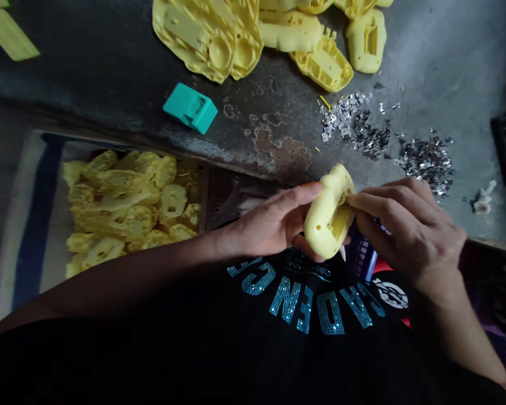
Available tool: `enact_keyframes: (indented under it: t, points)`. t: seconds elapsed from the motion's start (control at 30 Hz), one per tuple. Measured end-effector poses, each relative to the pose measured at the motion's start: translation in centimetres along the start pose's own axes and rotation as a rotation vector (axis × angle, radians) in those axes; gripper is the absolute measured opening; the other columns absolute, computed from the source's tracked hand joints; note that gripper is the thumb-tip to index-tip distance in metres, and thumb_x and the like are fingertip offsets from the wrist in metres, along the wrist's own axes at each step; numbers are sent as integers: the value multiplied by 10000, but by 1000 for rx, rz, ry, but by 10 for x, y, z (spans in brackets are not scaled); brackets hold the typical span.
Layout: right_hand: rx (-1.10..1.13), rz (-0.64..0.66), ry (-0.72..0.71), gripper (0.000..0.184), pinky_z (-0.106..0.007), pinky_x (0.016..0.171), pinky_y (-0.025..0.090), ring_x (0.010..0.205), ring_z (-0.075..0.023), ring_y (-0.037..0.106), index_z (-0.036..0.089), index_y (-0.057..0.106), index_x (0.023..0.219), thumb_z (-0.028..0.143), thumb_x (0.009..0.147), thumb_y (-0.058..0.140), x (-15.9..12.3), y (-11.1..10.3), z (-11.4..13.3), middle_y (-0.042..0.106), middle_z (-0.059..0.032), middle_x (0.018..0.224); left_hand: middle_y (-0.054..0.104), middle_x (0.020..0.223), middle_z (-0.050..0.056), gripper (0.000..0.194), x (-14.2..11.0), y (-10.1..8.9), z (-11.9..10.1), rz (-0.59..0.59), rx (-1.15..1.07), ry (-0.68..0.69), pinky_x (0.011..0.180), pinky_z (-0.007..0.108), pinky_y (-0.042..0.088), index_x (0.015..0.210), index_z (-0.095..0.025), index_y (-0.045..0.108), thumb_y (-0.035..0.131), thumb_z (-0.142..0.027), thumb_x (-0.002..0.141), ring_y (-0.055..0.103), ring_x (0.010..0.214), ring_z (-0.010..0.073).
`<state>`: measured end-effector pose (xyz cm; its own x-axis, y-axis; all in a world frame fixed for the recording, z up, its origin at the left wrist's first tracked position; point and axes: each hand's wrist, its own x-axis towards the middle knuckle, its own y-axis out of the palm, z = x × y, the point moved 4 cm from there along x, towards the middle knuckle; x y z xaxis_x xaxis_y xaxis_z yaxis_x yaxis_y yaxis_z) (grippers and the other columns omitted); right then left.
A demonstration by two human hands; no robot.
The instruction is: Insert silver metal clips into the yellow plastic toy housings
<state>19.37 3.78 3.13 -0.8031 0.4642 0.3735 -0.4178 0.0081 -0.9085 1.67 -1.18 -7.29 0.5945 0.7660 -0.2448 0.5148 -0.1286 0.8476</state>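
I watch through one camera only, which is worn on the person's head. It faces forward and steeply down, so the black shirt [185,349] fills the bottom of my view, and its letters [332,316] appear upside down to me. The worktop [122,50] takes the upper part. Its near edge crosses slantwise, higher at the left and lower at the right, so my view is turned somewhat against it. I look from quite near: the left hand [274,219] appears large below this edge, and the right hand [417,230] overlaps it.
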Motion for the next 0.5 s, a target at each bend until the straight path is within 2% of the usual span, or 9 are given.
enact_keyframes:
  t: [0.2,0.37,0.5]
  points:
    - [23,-164,120,370,-420,839,608,898,-229,780,268,743,1270,20,1004,811,-14,0,1,872,-40,1093,834,1397,192,777,-2,1,-2,3,5,0,696,339,696,1585,-199,672,741,-721,1014,849,1175,381]
    - [-125,-193,71,371,-444,839,598,955,-261,793,263,774,1352,78,1032,804,-22,9,8,890,-73,1155,829,1386,228,809,-6,3,-4,36,0,22,713,347,714,1599,-175,645,742,-723,1011,844,1169,377]
    - [-140,-218,49,468,-460,813,575,977,-286,807,270,771,1459,93,1029,811,-27,14,13,901,-85,1192,830,1395,208,812,-9,6,-4,60,-5,70,637,318,693,1656,-224,609,730,-719,1023,860,1100,363]
